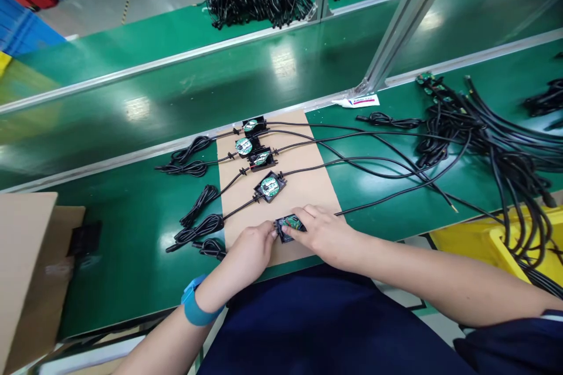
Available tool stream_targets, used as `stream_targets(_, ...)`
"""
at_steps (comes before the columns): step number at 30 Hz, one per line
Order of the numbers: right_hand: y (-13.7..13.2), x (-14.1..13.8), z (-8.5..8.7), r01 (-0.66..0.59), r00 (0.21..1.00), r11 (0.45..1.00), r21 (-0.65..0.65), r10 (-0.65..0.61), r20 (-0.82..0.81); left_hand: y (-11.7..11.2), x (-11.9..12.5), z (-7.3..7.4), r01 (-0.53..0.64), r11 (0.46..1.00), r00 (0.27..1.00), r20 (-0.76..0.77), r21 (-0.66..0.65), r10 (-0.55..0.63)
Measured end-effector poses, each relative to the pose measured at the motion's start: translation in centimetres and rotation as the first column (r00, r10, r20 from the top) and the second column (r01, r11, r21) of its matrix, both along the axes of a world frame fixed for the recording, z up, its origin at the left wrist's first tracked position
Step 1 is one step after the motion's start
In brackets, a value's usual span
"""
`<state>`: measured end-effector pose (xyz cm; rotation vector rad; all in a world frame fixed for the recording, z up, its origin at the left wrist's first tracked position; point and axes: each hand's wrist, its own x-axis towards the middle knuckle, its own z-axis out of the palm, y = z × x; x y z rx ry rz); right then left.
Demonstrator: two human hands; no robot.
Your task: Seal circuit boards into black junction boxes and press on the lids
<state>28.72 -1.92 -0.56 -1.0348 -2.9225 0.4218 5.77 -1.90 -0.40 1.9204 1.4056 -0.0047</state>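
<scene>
A small black plastic housing (285, 238) with a green circuit board (291, 222) inside lies on a cardboard sheet (308, 187) in front of me. My left hand (250, 255), a blue band on its wrist, pinches at the housing's left end, where the cable enters; the fingertips cover the exact spot. From the right, my right hand (328, 234) grips the housing, thumb and fingers over its board and edge. A black cable (365, 206) runs out to the right from under that hand. Farther up the cardboard sit several similar housings with boards, such as the nearest one (270, 186).
Coiled cable ends (197, 228) lie to the left on the green table (127, 269). A large cable bundle (457, 123) spreads at right, drooping into a yellow bin (505, 246). A cardboard box (26, 269) stands at left; a white tube (358, 101) lies near the metal post (400, 29).
</scene>
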Motion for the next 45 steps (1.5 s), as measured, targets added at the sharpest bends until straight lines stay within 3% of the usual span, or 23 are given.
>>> stream_targets(4,0.4,-0.3,0.0,0.004,1.0,0.999,-0.04,-0.003,0.022,0.4,-0.1,-0.4,-0.064,0.998,0.996,0.063,-0.002,0.064)
stream_targets(6,0.6,-0.4,0.0,0.004,1.0,0.999,-0.045,-0.003,0.017,0.2,0.0,-0.3,-0.077,0.997,0.997,0.015,0.014,0.077)
stream_targets(10,0.3,-0.5,0.2,-0.012,0.999,0.999,-0.049,0.014,0.031,-0.9,0.5,0.6,0.013,0.999,0.98,-0.2,0.045,-0.004)
stream_targets(12,-0.3,-0.5,0.3,-0.011,0.999,0.999,-0.047,0.013,0.037,-1.4,0.5,1.0,0.075,0.994,0.973,-0.226,0.077,-0.056)
stream_targets(15,-0.9,-0.3,0.2,0.004,1.0,0.999,-0.048,-0.004,0.012,-1.9,0.1,1.4,0.108,0.987,0.983,-0.162,0.119,-0.088)
stream_targets(21,-0.8,0.2,-0.3,0.051,0.994,0.993,-0.105,-0.061,-0.088,-2.5,-0.8,1.2,0.029,0.981,0.999,0.012,0.19,-0.032)
stream_targets(26,-0.8,0.0,-0.1,0.023,0.998,0.994,-0.108,-0.028,-0.051,-2.8,-0.1,0.2,0.091,0.97,0.996,-0.022,0.224,-0.088)
stream_targets(30,-0.6,0.4,0.9,0.012,0.995,0.984,-0.178,-0.03,-0.1,-2.7,-0.4,0.5,0.069,0.96,0.997,0.016,0.272,-0.076)
stream_targets(32,0.5,1.0,1.3,0.044,0.976,0.98,-0.193,-0.083,-0.2,-1.8,-1.2,0.9,0.013,0.93,0.998,0.054,0.368,-0.035)
stream_targets(36,5.8,1.2,0.7,0.236,0.906,0.971,-0.039,-0.234,-0.353,2.2,-2.8,0.3,-0.075,0.831,0.997,0.039,0.551,0.064)
stream_targets(38,8.9,0.8,-0.1,0.285,0.905,0.958,-0.009,-0.273,-0.327,4.3,-3.3,-0.6,-0.062,0.841,0.998,0.041,0.537,0.048)
stream_targets(41,11.7,0.2,-1.5,0.263,0.928,0.963,-0.066,-0.271,-0.255,6.0,-3.7,-1.8,-0.048,0.892,0.996,0.086,0.449,0.01)
stream_targets(45,11.1,0.4,-2.0,0.227,0.892,0.964,-0.14,-0.263,-0.367,5.6,-4.1,-2.0,-0.141,0.899,0.974,0.219,0.414,0.052)
